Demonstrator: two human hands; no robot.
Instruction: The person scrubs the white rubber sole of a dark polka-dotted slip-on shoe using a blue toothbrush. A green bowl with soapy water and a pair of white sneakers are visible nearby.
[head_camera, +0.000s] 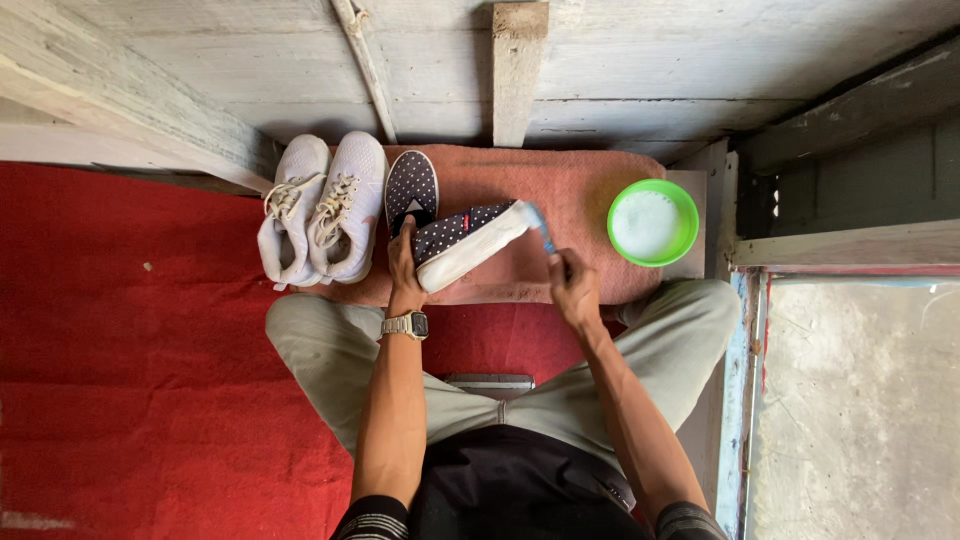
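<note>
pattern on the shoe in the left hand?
Dark navy with white polka dots and a white sole; the held shoe shows best in the head view.

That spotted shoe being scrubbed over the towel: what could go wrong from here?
1. The green bowl of soapy water sits near the towel's edge, close to the right hand; an elbow swing might tip it.
2. The left hand holds the spotted shoe tilted in the air, so hard strokes of the brush could twist it loose.
3. Suds may splash the white sneakers alongside.
</note>
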